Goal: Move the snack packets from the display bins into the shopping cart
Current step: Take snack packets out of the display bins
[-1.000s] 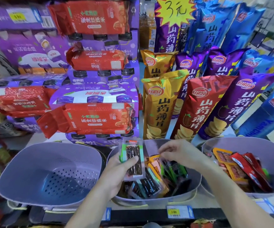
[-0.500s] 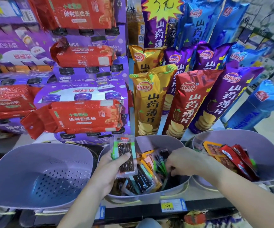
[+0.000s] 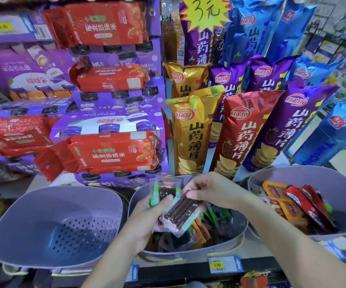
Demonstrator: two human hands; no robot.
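Grips a clear green-edged snack packet (image 3: 166,190) in the left hand (image 3: 147,221) and pinches a second clear packet of dark sticks (image 3: 181,215) with the right hand (image 3: 211,190), both just above the packet-filled middle lilac plastic bin (image 3: 188,253).

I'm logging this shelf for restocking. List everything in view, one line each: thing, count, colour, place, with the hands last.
left bin: one, lilac, lower left, no packets visible
middle bin: one, lilac, centre, mixed packets inside
right bin: one, lilac, lower right, red and orange packets
chip bags: many; gold, red, purple, blue; upright behind bins
rice packs: at least four, red, lying on the drink cartons
drink cartons: several, purple, stacked at left
price sign: one, yellow, top centre
green-edged packet: one, clear, in the left hand
dark-stick packet: one, clear, above the middle bin
left hand: grips the green-edged packet
right hand: pinches the dark-stick packet
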